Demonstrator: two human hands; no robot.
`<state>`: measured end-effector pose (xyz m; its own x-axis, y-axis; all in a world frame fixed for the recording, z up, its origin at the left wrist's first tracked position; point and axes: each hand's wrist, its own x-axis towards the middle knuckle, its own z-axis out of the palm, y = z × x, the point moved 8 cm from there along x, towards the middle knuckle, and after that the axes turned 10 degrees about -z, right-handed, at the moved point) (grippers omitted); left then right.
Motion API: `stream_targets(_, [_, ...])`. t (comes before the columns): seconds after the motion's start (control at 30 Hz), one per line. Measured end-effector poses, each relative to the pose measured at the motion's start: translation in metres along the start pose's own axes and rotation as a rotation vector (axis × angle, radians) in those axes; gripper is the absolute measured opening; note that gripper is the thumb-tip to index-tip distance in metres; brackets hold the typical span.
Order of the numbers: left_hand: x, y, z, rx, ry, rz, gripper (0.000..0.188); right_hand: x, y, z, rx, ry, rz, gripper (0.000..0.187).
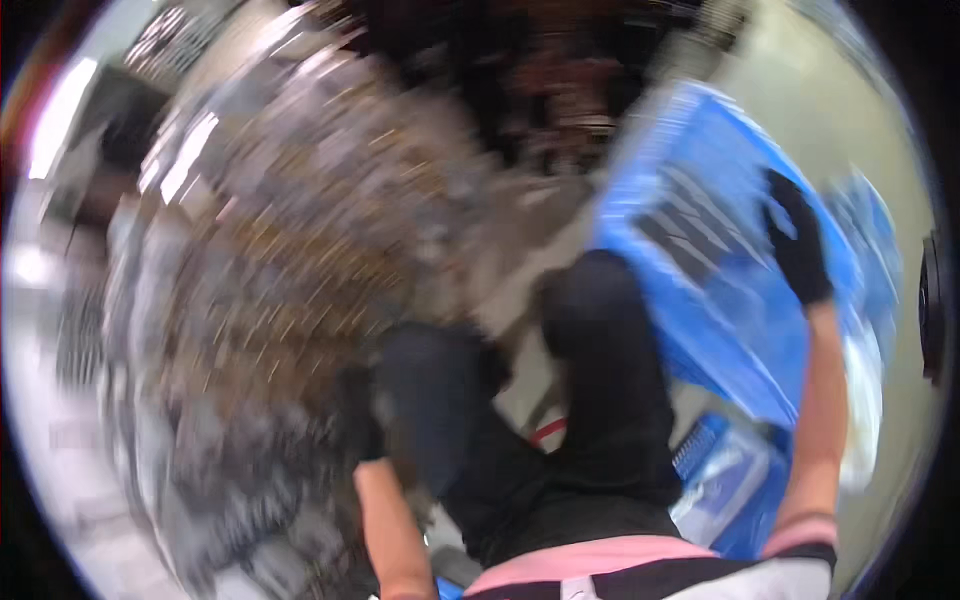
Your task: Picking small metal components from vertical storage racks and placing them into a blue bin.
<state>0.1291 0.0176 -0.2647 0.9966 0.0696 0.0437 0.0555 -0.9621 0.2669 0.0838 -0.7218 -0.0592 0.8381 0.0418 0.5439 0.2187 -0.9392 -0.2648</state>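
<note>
My right hand (799, 240), in a black glove, reaches over the far right part of a blue plastic crate (655, 145). Its fingers look stretched out and apart, with nothing seen in them. Inside the crate lie dark flat pieces with pale stripes (690, 225), left of this hand. My left hand (360, 415), also black-gloved, is down beside my left knee at the edge of a big heap of small brown and grey pieces (310, 250). Motion blur smears its fingers, and whether it holds anything is unclear. The kind of pieces in the heap cannot be made out.
My black-trousered legs (610, 370) are between the heap and the crate. A second blue container (745, 500) with clear plastic in it sits near my right hip. Blue and white plastic bags (865, 380) lie right of the crate. Dark blurred shapes (540, 80) fill the far side.
</note>
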Motion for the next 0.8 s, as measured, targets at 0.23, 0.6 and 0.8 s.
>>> stream_targets(0.23, [-0.052,-0.053,0.143,-0.956,0.004,-0.635,0.031,0.023,-0.186,0.06,0.12,-0.191,-0.172,0.028])
stream_targets(0.6, [-0.008,-0.205,0.174,-0.552,0.437,-0.712,0.04,0.043,-0.316,0.185,0.564,-0.484,-0.273,0.031])
stream_targets(0.8, [0.033,-0.213,0.229,-0.896,-0.04,-0.713,0.034,0.042,-0.313,0.195,0.524,-0.528,-0.22,0.03])
